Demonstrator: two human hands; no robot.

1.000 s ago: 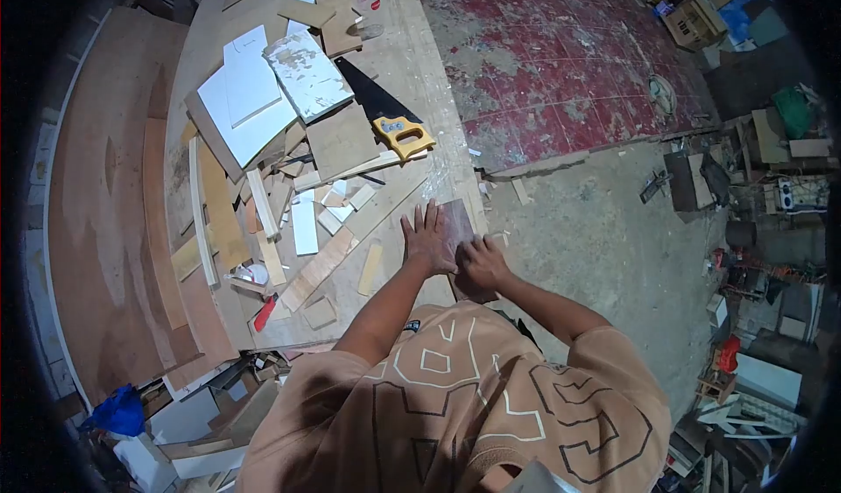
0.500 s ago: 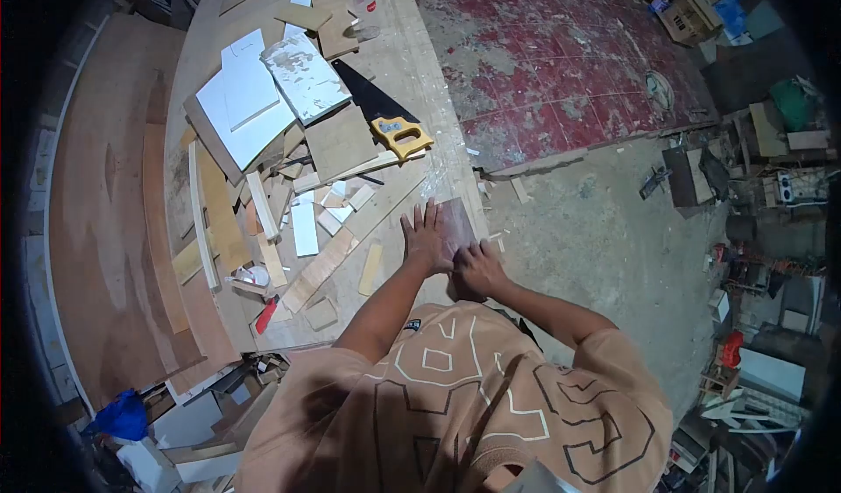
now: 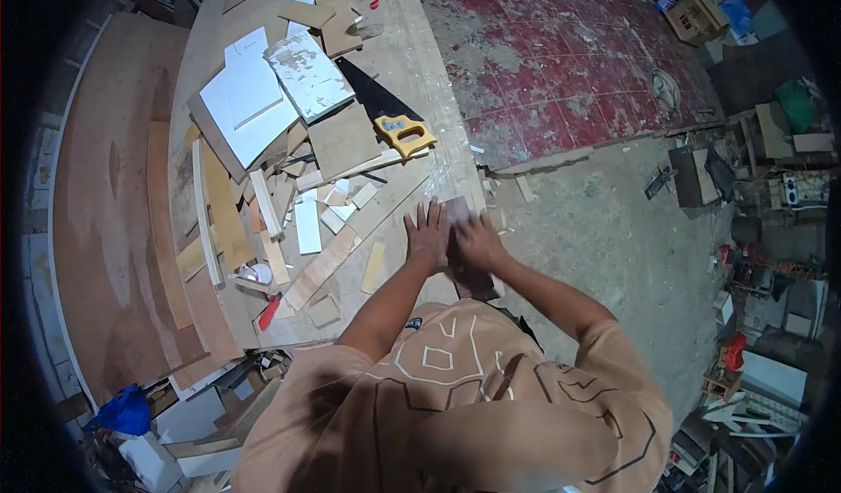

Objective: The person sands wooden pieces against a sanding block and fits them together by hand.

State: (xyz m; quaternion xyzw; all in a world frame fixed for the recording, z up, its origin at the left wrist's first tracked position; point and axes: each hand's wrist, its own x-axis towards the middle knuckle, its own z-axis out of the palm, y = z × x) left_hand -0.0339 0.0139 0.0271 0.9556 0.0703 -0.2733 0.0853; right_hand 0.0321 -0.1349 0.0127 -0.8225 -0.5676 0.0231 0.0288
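Note:
A dark reddish-brown flat board lies at the bench's right edge, close in front of my body. My left hand rests flat along the board's left side, fingers stretched out and slightly spread. Over the middle of the board is my right hand, its fingers smeared by motion. Whether anything sits under those fingers is hidden. Further up the bench, a handsaw with a yellow handle and dark blade lies beside a paint-smeared white block.
Offcuts, white panels and wood strips cover the wooden bench's left half. A red-handled tool lies near its front. Right of the bench are a concrete floor and a raised red tiled area.
My right hand has slid up the board, away from my body, uncovering its lower end. My left hand stays in nearly the same place.

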